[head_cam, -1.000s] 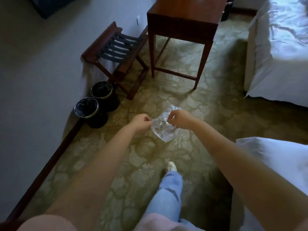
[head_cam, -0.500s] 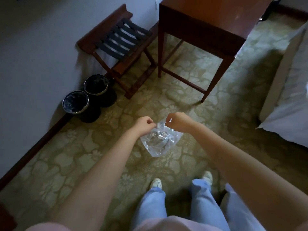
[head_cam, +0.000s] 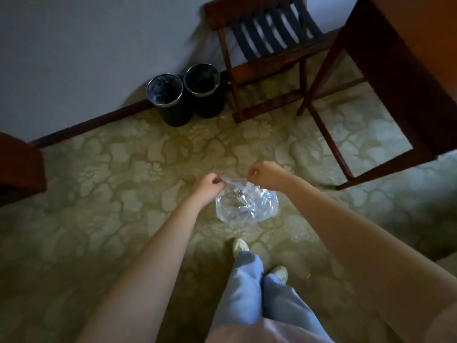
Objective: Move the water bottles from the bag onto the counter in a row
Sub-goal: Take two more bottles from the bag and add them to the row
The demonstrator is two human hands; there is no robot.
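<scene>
1. Both of your bare forearms are reaching forward and down from the near edge, converging over the patterned carpet point(head_cam: 123, 174) in front of your legs.
2. Your left hand point(head_cam: 207, 188) is curling into a loose fist, knuckles up, with its fingertips pinching the left side of the top edge of the clear plastic bag point(head_cam: 247, 206).
3. Your right hand point(head_cam: 265, 175) is also closing tight, pinching the bag's top edge on the right, slightly farther and higher than the left.
4. The bag is hanging between the two hands, above the carpet and just beyond your shoes; something is sitting inside it, but the blur and the crinkled plastic are keeping you from telling bottles apart.
5. Two black bins point(head_cam: 184, 94) are standing far left against the wall, a slatted wooden rack point(head_cam: 267, 35) is sitting beside them, and a wooden table point(head_cam: 395, 78) is filling the far right.
</scene>
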